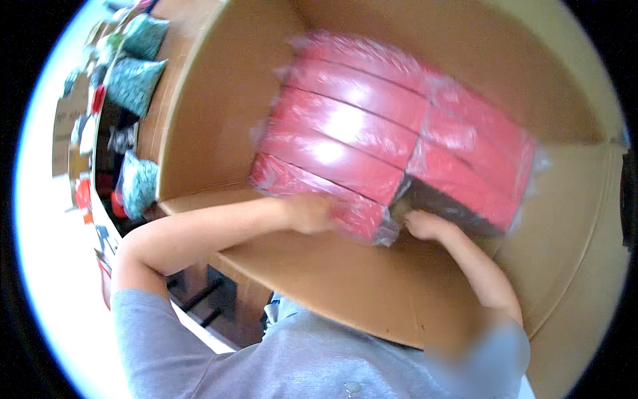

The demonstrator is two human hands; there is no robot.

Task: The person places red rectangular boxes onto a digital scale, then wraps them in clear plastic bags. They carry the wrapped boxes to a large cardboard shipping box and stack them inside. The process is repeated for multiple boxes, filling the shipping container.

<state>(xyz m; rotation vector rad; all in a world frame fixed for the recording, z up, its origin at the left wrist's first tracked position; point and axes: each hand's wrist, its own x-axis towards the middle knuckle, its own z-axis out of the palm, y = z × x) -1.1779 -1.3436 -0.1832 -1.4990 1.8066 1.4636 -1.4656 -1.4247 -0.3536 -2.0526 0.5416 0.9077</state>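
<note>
Inside a large brown cardboard box (299,256), red plastic-wrapped packages (372,139) lie in rows, pressed side by side. My left hand (314,213) is at the near-left package (355,216), which lies along the box's near wall. Motion smears its fingers, so their grip is unclear. At the right end of that package, my right hand (426,226) reaches in beside loose clear film (387,229). Its fingers are curled together, and whatever is between them cannot be made out. Just beyond it is a gap in the packed layer, with a dark package side (452,203) facing it.
Tall cardboard walls surround the packages, and the near flap (345,292) bends toward my body. Outside on the left, several bags of bluish-green contents (136,86) stand on a wooden floor (174,40). Cartons (68,126) and mixed items are farther left.
</note>
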